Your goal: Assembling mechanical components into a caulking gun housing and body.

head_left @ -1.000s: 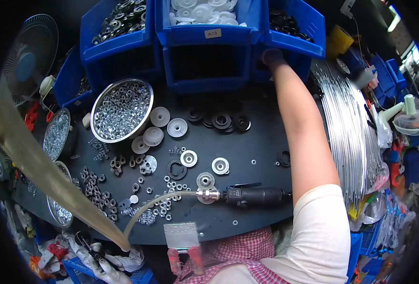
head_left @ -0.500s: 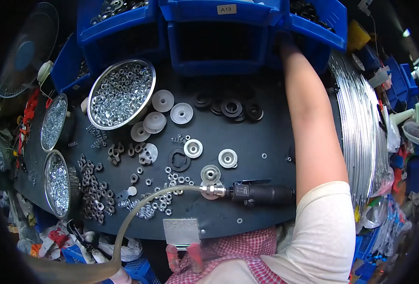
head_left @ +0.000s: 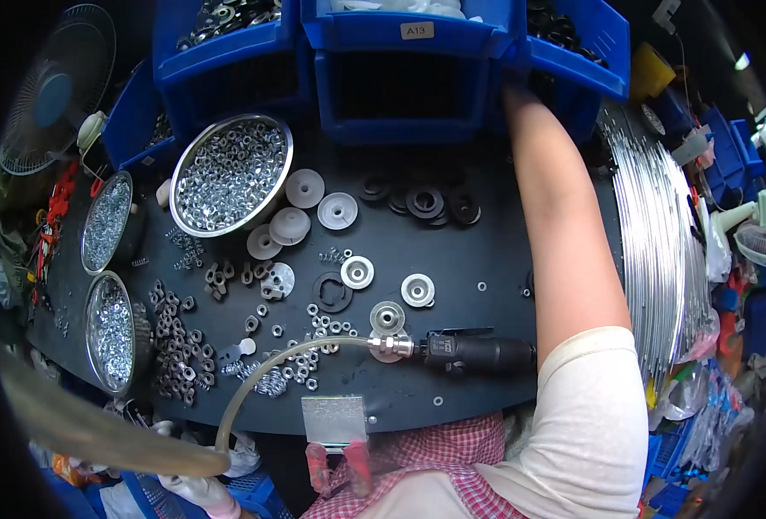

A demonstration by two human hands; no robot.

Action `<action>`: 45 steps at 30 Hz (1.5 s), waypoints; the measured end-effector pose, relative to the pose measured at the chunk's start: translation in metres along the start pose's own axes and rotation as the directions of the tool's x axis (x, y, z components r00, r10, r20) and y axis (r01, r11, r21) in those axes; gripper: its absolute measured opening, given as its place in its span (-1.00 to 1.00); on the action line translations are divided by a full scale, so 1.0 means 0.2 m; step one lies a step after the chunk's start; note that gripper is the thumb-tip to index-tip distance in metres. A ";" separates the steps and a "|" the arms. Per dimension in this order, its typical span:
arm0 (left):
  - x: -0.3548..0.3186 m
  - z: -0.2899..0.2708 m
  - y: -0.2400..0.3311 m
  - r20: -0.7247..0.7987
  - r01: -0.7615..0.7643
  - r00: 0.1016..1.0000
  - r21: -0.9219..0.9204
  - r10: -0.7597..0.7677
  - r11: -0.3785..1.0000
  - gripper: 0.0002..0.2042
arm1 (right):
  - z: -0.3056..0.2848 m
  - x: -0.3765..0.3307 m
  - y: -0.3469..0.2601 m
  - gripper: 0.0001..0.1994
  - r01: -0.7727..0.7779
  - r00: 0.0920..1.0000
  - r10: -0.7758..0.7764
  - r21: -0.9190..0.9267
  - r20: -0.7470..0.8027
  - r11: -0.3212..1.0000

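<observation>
My bare right arm (head_left: 565,225) stretches forward across the bench. Its hand (head_left: 516,93) goes into the dark opening of the blue bin (head_left: 586,73) at the far right, where shadow hides the fingers. At the lower left, what looks like my left hand (head_left: 199,493) in a white glove is low beside the bench, partly behind a blurred hose (head_left: 266,368); its fingers are unclear. That hose joins a black air screwdriver (head_left: 478,353) lying near my right elbow. Metal discs (head_left: 418,290) with centre holes lie behind the tool.
Steel bowls of nuts (head_left: 231,177) stand on the left. Loose nuts (head_left: 180,346), springs (head_left: 266,381), white plastic discs (head_left: 338,210) and black rings (head_left: 424,201) are spread over the bench. A bundle of metal rods (head_left: 656,242) lies right. A metal plate (head_left: 334,419) sits at the front edge.
The view has shifted slightly, moving the bowls and bins a little to the right. My right hand stays at the bin opening. The white-gloved hand shows more, and the hose's lower-left part has moved.
</observation>
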State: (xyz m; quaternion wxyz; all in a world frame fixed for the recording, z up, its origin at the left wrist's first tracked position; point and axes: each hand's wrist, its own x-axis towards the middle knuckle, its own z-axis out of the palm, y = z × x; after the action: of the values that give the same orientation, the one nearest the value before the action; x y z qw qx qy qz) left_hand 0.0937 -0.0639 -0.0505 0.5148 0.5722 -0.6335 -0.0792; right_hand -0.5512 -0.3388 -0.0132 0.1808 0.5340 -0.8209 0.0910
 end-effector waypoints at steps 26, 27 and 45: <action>0.03 -0.05 0.21 0.030 0.171 0.984 -0.442 -0.176 0.881 -0.57 | -0.47 -0.64 0.25 -0.63 0.356 0.929 -0.344 0.078 -0.139 0.931; 0.02 -0.07 0.21 0.030 0.183 0.981 -0.432 -0.189 0.883 -0.57 | -0.50 -0.72 0.25 -0.58 0.391 0.909 -0.353 0.161 -0.222 0.906; -0.16 -0.14 0.31 0.160 0.136 0.986 -0.597 -0.049 0.791 -0.67 | -0.90 -1.73 0.28 -0.34 0.390 0.710 -0.582 0.467 0.396 0.794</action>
State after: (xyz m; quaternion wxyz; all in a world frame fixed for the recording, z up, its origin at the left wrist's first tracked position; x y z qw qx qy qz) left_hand 0.0675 -0.0032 -0.0130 0.6218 0.4011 -0.5796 -0.3414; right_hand -0.4410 0.0382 0.0184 -0.1281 0.7612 -0.6348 0.0352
